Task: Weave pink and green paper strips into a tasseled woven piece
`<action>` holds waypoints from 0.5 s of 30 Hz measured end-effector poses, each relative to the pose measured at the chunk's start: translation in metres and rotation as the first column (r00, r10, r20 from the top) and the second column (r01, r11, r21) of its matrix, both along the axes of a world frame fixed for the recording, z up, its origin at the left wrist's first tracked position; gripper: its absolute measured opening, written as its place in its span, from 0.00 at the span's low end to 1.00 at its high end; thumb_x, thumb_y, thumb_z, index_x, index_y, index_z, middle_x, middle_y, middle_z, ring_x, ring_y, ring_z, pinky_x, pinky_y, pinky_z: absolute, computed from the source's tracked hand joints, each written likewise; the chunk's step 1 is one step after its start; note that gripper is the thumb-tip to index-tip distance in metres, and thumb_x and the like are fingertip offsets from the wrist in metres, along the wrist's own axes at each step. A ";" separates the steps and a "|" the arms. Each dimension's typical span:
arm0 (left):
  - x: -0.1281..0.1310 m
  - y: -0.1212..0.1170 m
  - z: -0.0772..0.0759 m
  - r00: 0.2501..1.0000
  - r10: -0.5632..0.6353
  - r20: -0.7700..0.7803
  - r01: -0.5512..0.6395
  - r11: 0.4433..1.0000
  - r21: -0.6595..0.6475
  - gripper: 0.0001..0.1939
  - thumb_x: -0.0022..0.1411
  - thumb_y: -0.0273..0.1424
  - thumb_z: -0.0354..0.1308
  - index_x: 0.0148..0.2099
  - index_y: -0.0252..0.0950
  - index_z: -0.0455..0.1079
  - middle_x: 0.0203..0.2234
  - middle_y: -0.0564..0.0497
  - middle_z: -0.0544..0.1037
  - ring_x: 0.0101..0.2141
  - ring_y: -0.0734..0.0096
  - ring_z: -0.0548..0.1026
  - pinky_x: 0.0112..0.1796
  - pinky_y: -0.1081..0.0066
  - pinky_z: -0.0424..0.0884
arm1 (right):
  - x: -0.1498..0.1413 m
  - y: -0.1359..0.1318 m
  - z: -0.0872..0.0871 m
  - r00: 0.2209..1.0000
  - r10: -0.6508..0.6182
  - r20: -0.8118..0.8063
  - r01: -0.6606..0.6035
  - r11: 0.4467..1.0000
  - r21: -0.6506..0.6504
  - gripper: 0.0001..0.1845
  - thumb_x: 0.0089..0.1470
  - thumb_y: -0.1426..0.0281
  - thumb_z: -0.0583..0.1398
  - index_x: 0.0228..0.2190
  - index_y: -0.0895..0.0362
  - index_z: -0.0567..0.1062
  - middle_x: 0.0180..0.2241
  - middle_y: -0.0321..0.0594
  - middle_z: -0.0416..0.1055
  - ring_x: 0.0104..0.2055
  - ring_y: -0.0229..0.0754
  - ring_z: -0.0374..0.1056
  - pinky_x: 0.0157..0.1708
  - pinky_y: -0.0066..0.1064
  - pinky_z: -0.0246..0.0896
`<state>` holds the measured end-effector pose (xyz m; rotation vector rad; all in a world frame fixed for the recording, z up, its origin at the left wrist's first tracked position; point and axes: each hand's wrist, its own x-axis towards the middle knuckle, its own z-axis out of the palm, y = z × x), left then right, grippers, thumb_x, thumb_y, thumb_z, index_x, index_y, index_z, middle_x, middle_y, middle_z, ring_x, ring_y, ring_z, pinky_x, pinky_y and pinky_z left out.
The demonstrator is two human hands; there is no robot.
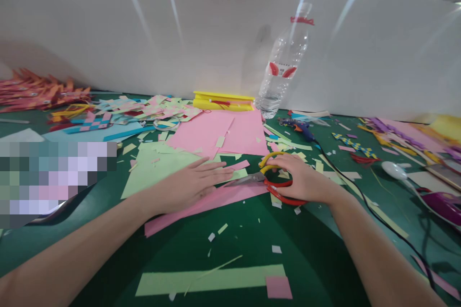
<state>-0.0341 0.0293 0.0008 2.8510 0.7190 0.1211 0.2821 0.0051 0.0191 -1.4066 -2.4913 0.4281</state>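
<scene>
My left hand (189,184) lies flat with its fingers stretched out, pressing on a long pink paper strip (169,218). My right hand (306,180) grips the scissors (257,178), which have one yellow and one red handle. Their blades point left over the pink strip, close to my left fingertips; whether paper sits between the blades I cannot tell. Behind my hands lie a light green paper sheet (153,160) and a pink paper sheet (226,132). Nearer to me are a light green strip (212,279) and a small pink piece of paper (278,288).
A tilted plastic bottle (283,67) stands at the back beside a yellow folded piece (223,100). A glue gun (300,127) trails its black cable rightward. Paper scraps (162,108) pile at back left. A blurred-out device (54,182) lies left; a purple object (441,206) lies right.
</scene>
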 end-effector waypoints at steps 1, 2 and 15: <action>0.001 0.000 0.001 1.000 0.005 0.001 -0.005 1.000 -0.023 0.25 0.73 0.33 0.38 0.69 0.53 0.40 0.67 0.62 0.48 0.65 0.72 0.48 0.64 0.65 0.38 | 0.000 0.000 0.000 1.000 -0.001 0.004 0.001 1.000 -0.001 0.20 0.51 0.60 0.61 0.46 0.50 0.72 0.52 0.43 0.70 0.58 0.53 0.60 0.56 0.50 0.56; 0.001 -0.001 0.002 1.000 0.007 0.002 -0.007 0.999 -0.043 0.25 0.73 0.37 0.39 0.69 0.53 0.40 0.67 0.62 0.48 0.65 0.72 0.48 0.64 0.67 0.38 | 0.000 0.000 0.001 1.000 -0.004 0.006 0.004 1.000 -0.004 0.20 0.50 0.59 0.61 0.46 0.50 0.72 0.52 0.43 0.70 0.58 0.54 0.60 0.56 0.50 0.57; 0.000 0.003 -0.005 0.999 0.026 -0.032 -0.027 0.999 -0.021 0.29 0.71 0.47 0.37 0.69 0.47 0.41 0.67 0.57 0.47 0.66 0.68 0.46 0.64 0.65 0.33 | 0.014 0.001 0.006 0.997 -0.061 0.040 0.062 0.998 -0.026 0.20 0.49 0.58 0.61 0.45 0.47 0.74 0.54 0.39 0.69 0.58 0.54 0.62 0.55 0.50 0.58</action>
